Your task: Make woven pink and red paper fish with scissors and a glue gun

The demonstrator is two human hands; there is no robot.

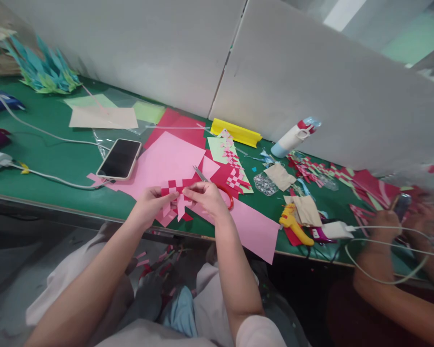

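Observation:
A woven piece of red and pink paper strips (174, 187) is held up between my two hands, over the table's front edge. My left hand (152, 205) pinches its left side, and my right hand (207, 196) pinches its right side, with the fingertips of both close together. Loose pink strip ends hang below the weave. Scissors (227, 193) with red handles lie partly behind my right hand. Under and behind the hands are large pink sheets (169, 156) and a red sheet (183, 129). A finished-looking woven strip (231, 161) lies on pale green paper just beyond the scissors.
A phone (119, 159) lies left on the green table (54, 168) near white cables. Behind stand a yellow holder (236, 133) and a bottle (292, 140). Right are a yellow glue gun (294, 225), beads (265, 184) and another person's hands (386, 225). Paper scraps litter the floor.

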